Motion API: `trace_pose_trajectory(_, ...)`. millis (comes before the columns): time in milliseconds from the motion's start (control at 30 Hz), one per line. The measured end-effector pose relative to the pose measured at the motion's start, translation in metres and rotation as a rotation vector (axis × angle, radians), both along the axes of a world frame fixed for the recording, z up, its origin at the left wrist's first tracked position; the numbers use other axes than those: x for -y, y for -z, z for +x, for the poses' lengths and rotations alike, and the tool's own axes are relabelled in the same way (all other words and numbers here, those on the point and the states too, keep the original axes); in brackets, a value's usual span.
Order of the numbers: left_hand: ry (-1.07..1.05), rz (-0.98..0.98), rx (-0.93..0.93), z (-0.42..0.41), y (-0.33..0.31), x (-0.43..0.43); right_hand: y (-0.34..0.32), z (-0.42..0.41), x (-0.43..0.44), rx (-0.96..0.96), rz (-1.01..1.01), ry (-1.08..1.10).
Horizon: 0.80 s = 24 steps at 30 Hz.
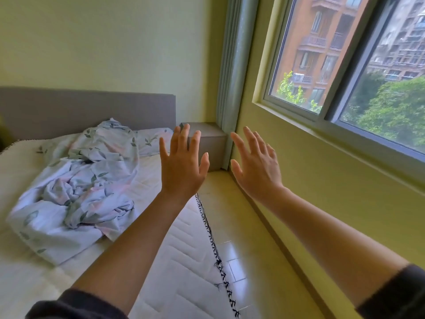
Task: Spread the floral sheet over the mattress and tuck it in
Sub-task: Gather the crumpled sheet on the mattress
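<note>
While both your arms reach forward in air, left hand [182, 164] and right hand [256, 165] spread flat, fingers straight, holding nothing. Floral sheet [76, 192] lies crumpled on mattress [181, 261], untouched, well left of your hands. Bunched heap runs long from near left edge toward pillow [150, 140] at grey headboard [87, 109].

A narrow strip of glossy tiled floor [232, 226] lies open between the white quilted mattress [184, 261] and the yellow-green wall [322, 180]; a grey boxy bedside cabinet [212, 149] closes its far end. The crumpled pale floral sheet [76, 199] heaps across the mattress's left.
</note>
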<state>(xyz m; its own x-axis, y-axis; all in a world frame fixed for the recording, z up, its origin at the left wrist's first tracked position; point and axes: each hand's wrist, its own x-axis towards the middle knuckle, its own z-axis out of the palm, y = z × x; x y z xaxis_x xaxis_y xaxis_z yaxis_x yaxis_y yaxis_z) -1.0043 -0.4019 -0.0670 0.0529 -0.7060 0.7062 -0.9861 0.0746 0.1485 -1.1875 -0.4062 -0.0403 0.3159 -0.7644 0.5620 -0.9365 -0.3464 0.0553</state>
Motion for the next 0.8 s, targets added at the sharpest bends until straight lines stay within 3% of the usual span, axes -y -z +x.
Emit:
trace_pose_trajectory(400, -0.390, 0.075, -0.046, -0.139, 0.019, 0.086, 0.007, -0.126, 0.155, -0.034, 0.065, -0.368)
trace_pose_trajectory(667, -0.569, 0.155, -0.030, -0.112, 0.044, 0.126, 0.034, -0.096, 0.233, -0.066, 0.141, -0.529)
trace_pose_trajectory(800, -0.605, 0.197, -0.053, -0.076, 0.056, 0.203, 0.038, -0.063, 0.312, -0.085, 0.124, -0.554)
